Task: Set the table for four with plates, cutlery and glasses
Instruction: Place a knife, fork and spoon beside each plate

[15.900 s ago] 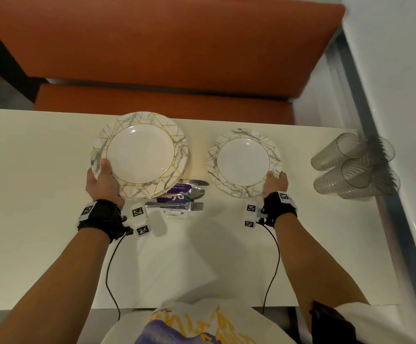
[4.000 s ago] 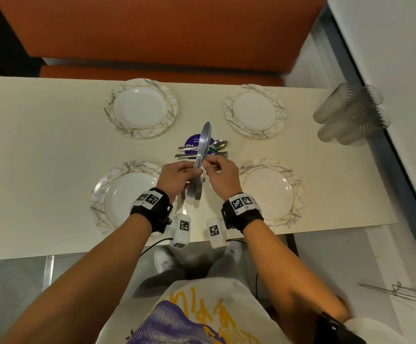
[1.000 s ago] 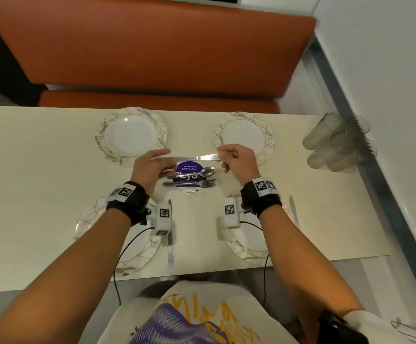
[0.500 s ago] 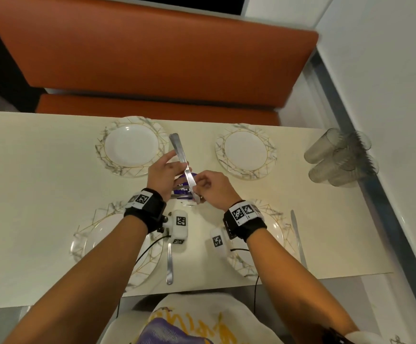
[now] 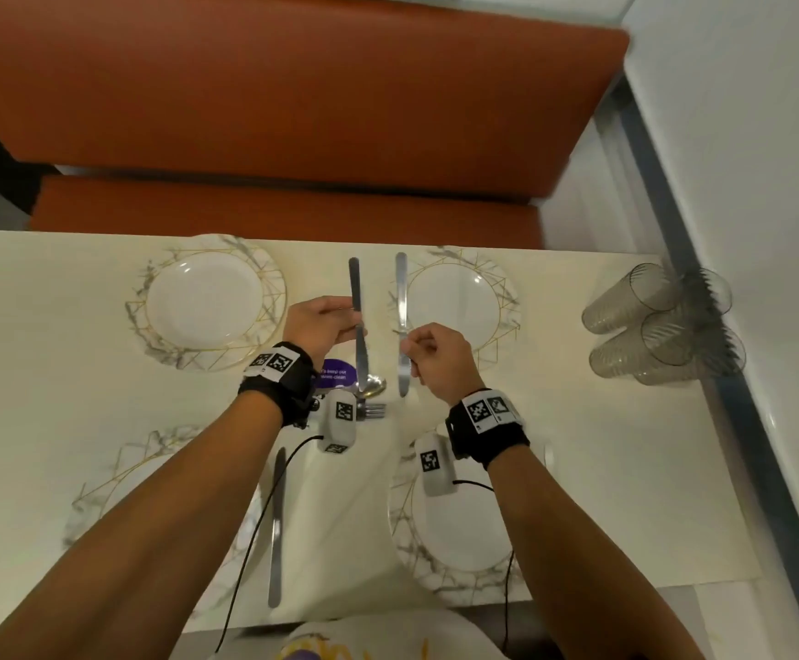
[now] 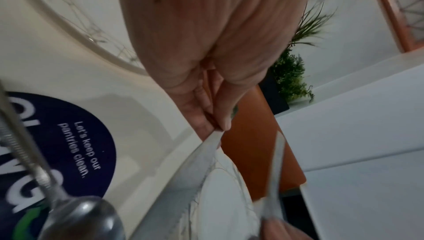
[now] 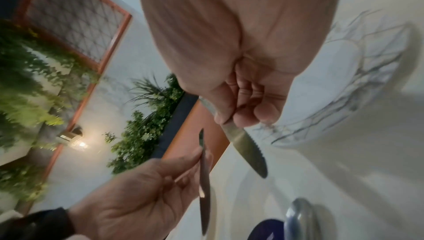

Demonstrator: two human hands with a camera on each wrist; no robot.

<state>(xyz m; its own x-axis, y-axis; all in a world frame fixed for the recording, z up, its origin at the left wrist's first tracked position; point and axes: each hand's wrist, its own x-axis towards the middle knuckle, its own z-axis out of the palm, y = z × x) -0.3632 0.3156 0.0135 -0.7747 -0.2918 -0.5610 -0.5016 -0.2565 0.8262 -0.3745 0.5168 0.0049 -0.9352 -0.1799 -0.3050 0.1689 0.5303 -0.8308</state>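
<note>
Each hand holds one table knife above the table, the two knives parallel between the far plates. My left hand [image 5: 347,321] pinches the left knife [image 5: 360,359] at its middle. My right hand [image 5: 409,347] grips the right knife [image 5: 401,292], whose handle overlaps the rim of the far right plate [image 5: 507,302]. The far left plate [image 5: 207,302] lies beside my left hand. In the left wrist view, fingers [image 6: 215,126] pinch the knife blade [image 6: 190,180]. The right wrist view shows the serrated blade [image 7: 247,149] below my curled fingers.
A spoon [image 5: 372,386] and fork [image 5: 372,411] lie on a purple sticker [image 5: 335,371] at the table's middle. Another knife [image 5: 276,531] lies beside the near left plate [image 5: 116,473]. The near right plate [image 5: 454,550] sits under my right forearm. Clear glasses [image 5: 659,326] lie stacked at the right edge.
Half a second ago both hands were close together on the knives over the sticker. Now they have drawn apart, each holding one knife pointing lengthwise toward the far plates.
</note>
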